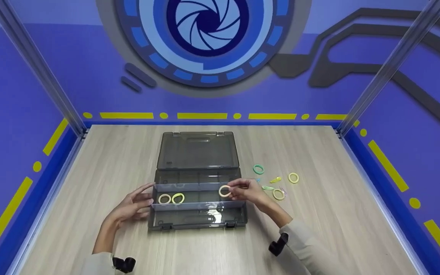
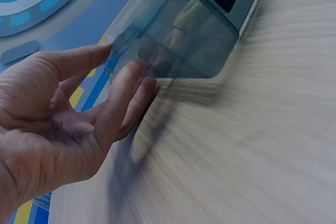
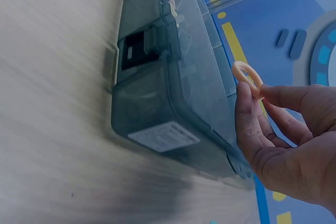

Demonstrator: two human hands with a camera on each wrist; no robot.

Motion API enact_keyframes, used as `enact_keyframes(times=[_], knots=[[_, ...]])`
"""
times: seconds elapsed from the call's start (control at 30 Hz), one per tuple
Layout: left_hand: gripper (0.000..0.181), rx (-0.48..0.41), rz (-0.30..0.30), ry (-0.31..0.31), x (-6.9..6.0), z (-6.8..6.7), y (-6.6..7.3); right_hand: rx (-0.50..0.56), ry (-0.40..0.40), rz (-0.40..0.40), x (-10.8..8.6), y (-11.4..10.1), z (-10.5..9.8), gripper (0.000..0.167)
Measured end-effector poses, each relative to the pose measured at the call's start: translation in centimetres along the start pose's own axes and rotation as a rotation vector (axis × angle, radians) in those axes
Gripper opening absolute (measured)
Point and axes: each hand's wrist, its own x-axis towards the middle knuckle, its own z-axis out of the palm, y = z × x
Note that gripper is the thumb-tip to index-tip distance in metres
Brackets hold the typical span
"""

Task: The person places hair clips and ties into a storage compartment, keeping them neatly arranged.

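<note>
My right hand [image 1: 248, 191] pinches a pale orange ring [image 1: 224, 191] between thumb and fingers, over the right end of the middle compartment of an open grey see-through box [image 1: 198, 225]. The right wrist view shows the same ring [image 3: 248, 80] held up at the fingertips of the hand [image 3: 294, 145]. Inside the middle compartment, at its left end, a peach ring [image 1: 164, 199] and a yellow ring [image 1: 178, 198] lie side by side. My left hand [image 1: 130, 206] touches the box's left side, its fingers loosely bent; the left wrist view shows this hand [image 2: 79, 114] with fingertips at the box wall [image 2: 194, 51].
The box's lid [image 1: 198, 151] lies back toward the rear wall. Right of the box are a green ring [image 1: 258, 169], two yellow rings [image 1: 293, 178] [image 1: 278, 194], a yellow clip [image 1: 275, 179], a light green clip [image 1: 267, 188] and small blue and pink pieces.
</note>
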Motion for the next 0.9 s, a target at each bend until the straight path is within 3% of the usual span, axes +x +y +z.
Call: enact_keyframes(times=[0.27, 0.5, 0.9], knots=[[0.070, 0.008, -0.001, -0.002, -0.1, 0.0, 0.0, 0.039, -0.045, -0.004, 1.7, 0.4, 2.2, 0.028], [0.070, 0.010, 0.003, -0.004, -0.1, -0.1, 0.1, -0.085, -0.037, -0.037, 2.9, 0.6, 3.9, 0.024], [0.071, 0.006, -0.007, -0.007, -0.2, -0.1, 0.1, -0.209, -0.016, -0.055, 4.1, 0.4, 6.3, 0.018]])
